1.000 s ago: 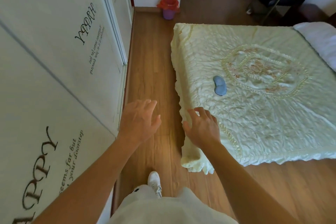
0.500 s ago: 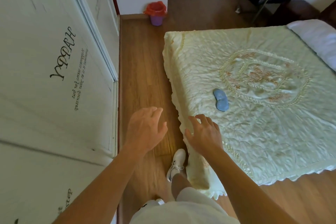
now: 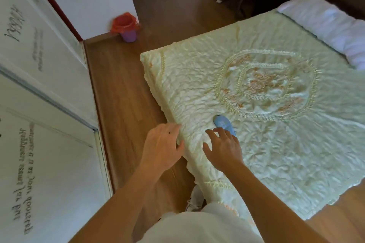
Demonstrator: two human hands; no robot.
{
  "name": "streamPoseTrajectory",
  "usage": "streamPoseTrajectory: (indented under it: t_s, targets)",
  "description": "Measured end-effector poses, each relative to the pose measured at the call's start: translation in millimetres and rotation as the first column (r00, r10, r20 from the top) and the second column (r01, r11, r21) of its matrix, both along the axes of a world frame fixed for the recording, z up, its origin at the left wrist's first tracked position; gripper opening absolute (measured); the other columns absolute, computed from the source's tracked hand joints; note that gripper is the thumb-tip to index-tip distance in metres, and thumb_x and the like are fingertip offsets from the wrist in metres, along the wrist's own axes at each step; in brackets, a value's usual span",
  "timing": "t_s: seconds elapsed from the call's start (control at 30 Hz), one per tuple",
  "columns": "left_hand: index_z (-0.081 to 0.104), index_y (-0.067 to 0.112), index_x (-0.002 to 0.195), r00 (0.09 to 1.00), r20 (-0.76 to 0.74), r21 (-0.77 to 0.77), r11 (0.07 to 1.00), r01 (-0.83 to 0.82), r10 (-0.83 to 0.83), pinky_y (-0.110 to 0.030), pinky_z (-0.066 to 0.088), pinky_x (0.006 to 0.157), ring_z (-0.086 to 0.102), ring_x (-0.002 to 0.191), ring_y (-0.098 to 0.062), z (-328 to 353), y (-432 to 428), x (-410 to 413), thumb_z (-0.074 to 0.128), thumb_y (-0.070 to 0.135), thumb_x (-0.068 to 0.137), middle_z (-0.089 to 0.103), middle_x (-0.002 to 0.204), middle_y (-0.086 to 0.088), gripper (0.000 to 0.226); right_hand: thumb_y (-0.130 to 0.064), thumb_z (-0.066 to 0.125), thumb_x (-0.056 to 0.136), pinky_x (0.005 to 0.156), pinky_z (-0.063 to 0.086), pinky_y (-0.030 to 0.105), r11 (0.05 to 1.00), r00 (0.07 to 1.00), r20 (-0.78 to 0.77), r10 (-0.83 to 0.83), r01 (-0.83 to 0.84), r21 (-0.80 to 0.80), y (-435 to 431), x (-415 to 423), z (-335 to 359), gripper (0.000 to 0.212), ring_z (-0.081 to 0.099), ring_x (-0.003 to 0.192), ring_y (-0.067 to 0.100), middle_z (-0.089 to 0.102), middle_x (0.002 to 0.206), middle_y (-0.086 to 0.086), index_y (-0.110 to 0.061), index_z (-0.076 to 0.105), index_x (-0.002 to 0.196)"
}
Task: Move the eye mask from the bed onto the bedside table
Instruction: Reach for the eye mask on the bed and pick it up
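Right hand: the person's bare right hand (image 3: 224,151) is spread open, palm down, fingers splayed and empty, low over the bed; its fingertips (image 3: 219,130) overlap the near end of the mask in this view, though actual contact cannot be told.
Left hand: the bare left hand (image 3: 161,147) is also open and holds nothing, poised at the bed's near edge, likely for balance as the body leans in (it takes no part in the reach).
Task's thing: the small blue padded fabric eye mask (image 3: 223,123) lies flat on the bed, just inside the embroidered oval, its near end hidden behind the right hand.
Support: the pale yellow-green quilted satin bedspread (image 3: 197,85) is crinkled and soft, so the mask should lift with a light pinch, judging by how flat it lies.
Step in hand: reaching to grasp; nothing is lifted yet.
Destination: no bedside table can be identified in this view, so the carry probably needs a turn.
Surroundings: a white pillow (image 3: 325,25) at the far end, a brown wooden plank floor (image 3: 122,94), a white wardrobe door with dark lettering (image 3: 39,65) to the left, and a small purple bin with a red liner (image 3: 126,27) by the wall.
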State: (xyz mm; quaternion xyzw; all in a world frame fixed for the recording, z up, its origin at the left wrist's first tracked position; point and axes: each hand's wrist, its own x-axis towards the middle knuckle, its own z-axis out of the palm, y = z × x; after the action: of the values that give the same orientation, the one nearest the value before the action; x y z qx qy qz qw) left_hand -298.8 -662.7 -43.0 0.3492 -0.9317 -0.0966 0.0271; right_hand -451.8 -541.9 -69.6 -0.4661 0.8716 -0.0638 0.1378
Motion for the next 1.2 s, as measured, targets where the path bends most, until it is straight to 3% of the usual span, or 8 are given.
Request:
streamPoseTrajectory:
  t_s: [0.27,0.5,0.73,0.9,1.03,1.2]
  targets:
    - [0.053,0.016,0.135,0.963,0.052,0.029,0.964,0.263,-0.264,-0.041,0.051,0.092,0.061,0.110,-0.024,-8,-53,-114,0.042,0.045,0.093,0.064,0.130,-0.007,0.052,-0.044,0.052,0.097,0.108,0.043,0.045,0.971,0.971,0.048,-0.236,0.234,0.042,-18,-81,-12,0.049,0.055,0.130,0.030,0.057,0.145,0.008,-0.022,0.054,0.141]
    - [0.052,0.016,0.137,0.867,0.102,0.101,0.872,0.479,-0.488,-0.041,0.047,0.097,0.058,0.117,-0.025,-40,-82,-195,0.049,0.040,0.092,0.062,0.134,-0.005,0.052,-0.045,0.053,0.098,0.106,0.044,0.043,0.879,0.877,0.082,-0.473,0.463,0.117,-13,-114,-41,0.050,0.056,0.129,0.028,0.058,0.144,0.007,-0.023,0.052,0.143]
    - [0.051,0.015,0.134,0.706,0.161,0.215,0.723,0.657,-0.690,-0.042,0.048,0.096,0.058,0.116,-0.025,-91,-120,-267,0.056,0.030,0.089,0.060,0.134,-0.005,0.048,-0.045,0.051,0.099,0.109,0.042,0.043,0.720,0.716,0.101,-0.690,0.668,0.187,-33,-144,-70,0.051,0.054,0.132,0.028,0.055,0.148,0.006,-0.023,0.048,0.145]
    - [0.049,0.018,0.137,0.563,0.218,0.269,0.604,0.750,-0.797,-0.045,0.037,0.112,0.050,0.128,-0.022,-140,-142,-304,0.055,0.027,0.089,0.055,0.141,-0.002,0.049,-0.045,0.051,0.098,0.114,0.039,0.044,0.633,0.630,0.105,-0.769,0.731,0.255,-53,-157,-108,0.058,0.052,0.135,0.026,0.053,0.150,0.006,-0.021,0.041,0.149]
    - [0.043,0.019,0.143,0.409,0.262,0.318,0.478,0.819,-0.874,-0.047,0.025,0.119,0.039,0.139,-0.020,-199,-150,-322,0.053,0.026,0.090,0.046,0.150,0.000,0.055,-0.040,0.055,0.097,0.113,0.039,0.042,0.605,0.591,0.147,-0.793,0.737,0.303,-64,-165,-161,0.060,0.049,0.137,0.026,0.052,0.151,0.006,-0.019,0.039,0.151]
    - [0.036,0.017,0.148,0.283,0.268,0.371,0.369,0.852,-0.921,-0.042,0.022,0.120,0.029,0.144,-0.022,-287,-149,-338,0.054,0.026,0.090,0.034,0.158,-0.002,0.061,-0.035,0.062,0.094,0.107,0.044,0.042,0.615,0.589,0.186,-0.786,0.720,0.321,-68,-176,-246,0.060,0.050,0.136,0.028,0.051,0.150,0.008,-0.017,0.042,0.148]
